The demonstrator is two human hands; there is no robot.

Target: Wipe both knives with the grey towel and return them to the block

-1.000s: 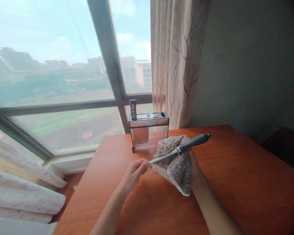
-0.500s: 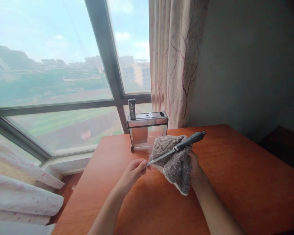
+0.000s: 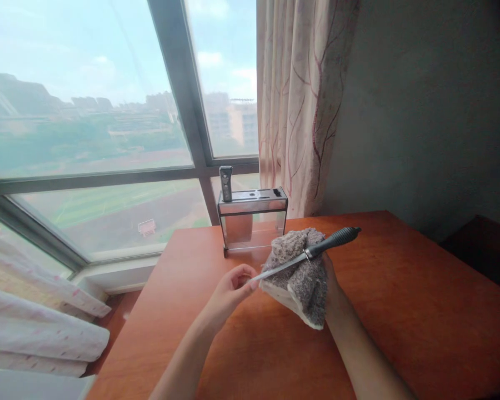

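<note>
A slim sharpening steel (image 3: 282,268) with a ribbed black handle slants across a bunched grey towel (image 3: 306,289) above the table. At its tip, my left hand (image 3: 235,286) is closed, with the thumb against the metal and the fingers curled. My right hand (image 3: 332,280) grips the towel from behind on the right side; its fingers are mostly hidden by the cloth. The steel's handle sticks out past the towel to the upper right. Behind the towel stands a clear-sided knife block (image 3: 253,208), with one dark-handled knife (image 3: 225,184) upright in its left slot.
The reddish-brown wooden table (image 3: 400,278) spreads under both arms. Large windows (image 3: 87,139) rise behind it to the left, with a patterned curtain (image 3: 304,100) at the back. Another pale curtain (image 3: 45,333) hangs at the lower left.
The sharpening steel and towel have shifted slightly to the right. My left hand has moved a little with them, and its fingers look looser at the tip.
</note>
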